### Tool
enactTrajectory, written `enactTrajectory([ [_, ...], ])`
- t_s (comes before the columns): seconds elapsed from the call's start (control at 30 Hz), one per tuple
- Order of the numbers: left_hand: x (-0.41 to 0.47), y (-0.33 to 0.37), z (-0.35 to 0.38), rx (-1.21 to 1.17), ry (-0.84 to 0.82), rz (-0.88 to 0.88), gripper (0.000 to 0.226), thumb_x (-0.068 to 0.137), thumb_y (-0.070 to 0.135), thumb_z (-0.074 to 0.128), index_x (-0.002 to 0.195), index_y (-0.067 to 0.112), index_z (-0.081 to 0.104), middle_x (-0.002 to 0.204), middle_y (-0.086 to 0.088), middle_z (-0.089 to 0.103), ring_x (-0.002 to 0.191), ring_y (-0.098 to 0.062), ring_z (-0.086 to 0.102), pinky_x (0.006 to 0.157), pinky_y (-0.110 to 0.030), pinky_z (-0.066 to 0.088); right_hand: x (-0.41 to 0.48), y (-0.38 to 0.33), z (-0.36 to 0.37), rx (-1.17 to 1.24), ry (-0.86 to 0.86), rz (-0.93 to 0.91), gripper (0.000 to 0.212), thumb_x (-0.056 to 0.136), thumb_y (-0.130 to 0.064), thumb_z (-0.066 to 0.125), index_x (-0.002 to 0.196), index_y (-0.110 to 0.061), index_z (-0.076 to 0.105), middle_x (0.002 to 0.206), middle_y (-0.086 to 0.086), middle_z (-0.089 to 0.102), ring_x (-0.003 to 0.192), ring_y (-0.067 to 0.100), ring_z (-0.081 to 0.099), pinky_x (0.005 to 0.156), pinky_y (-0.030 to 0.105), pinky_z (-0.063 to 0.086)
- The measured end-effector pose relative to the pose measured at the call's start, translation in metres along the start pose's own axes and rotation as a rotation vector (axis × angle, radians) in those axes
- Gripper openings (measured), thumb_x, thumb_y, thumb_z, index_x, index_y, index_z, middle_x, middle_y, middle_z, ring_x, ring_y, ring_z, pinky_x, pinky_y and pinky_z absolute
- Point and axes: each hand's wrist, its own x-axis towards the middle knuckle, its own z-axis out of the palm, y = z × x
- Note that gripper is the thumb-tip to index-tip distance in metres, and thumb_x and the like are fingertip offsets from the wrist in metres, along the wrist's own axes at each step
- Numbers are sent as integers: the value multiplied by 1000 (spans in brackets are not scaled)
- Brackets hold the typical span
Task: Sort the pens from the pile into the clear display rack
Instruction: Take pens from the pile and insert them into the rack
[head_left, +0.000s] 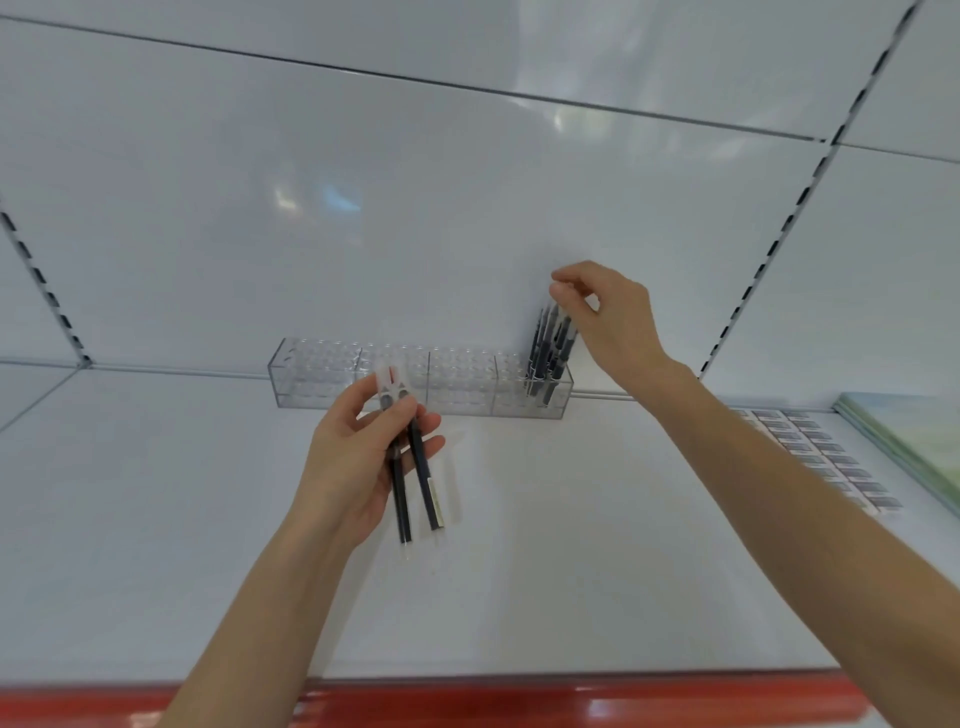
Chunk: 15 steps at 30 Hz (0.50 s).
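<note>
Pens (549, 347) stand in the rack's (332, 382) right end on the shelf (571, 545); right hand (605, 312) pinches one's top. Left hand (358, 457) grips two more (410, 473) before the rack.

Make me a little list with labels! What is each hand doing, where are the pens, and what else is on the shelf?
left hand: holds two dark pens in front of the rack
right hand: pinches the top of one of the racked pens
clear rack: stands at the back of the shelf; pens only in its right-end section
white shelf: red front edge
far right: sheet of labels and a greenish booklet
</note>
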Motion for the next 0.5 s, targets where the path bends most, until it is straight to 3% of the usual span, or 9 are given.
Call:
enactTrajectory([
  [0.17,0,2,-1,-42,-10,-23,24,88,-1,54,110,8,55,81,-14,62,67,-18,70,65,-33,60,2,5,0,-186,-76,-56,21,91,-18,55,103,-8,67,99,11,67,99,26,55,86,28,37],
  [0.37,-2,3,-1,-52,-72,-48,13,88,3,54,100,5,59,80,-9,72,74,-17,71,68,-32,59,5,-6,-3,-286,-123,-59,26,91,-21,53,113,-11,61,103,5,66,105,26,53,88,37,41],
  [0.43,-5,4,0,-48,-105,-42,11,87,3,54,96,3,60,78,-6,73,73,-15,71,64,-27,59,1,-13,-6,-301,-47,-65,29,90,-25,55,115,-12,59,110,5,63,110,25,50,91,31,37],
  [0.5,-7,4,1,-52,-125,-24,9,86,3,54,94,4,59,76,-5,73,71,-14,71,63,-25,58,-8,-30,-10,-117,35,-73,19,89,-24,57,103,-13,64,103,0,65,100,14,54,84,16,36],
])
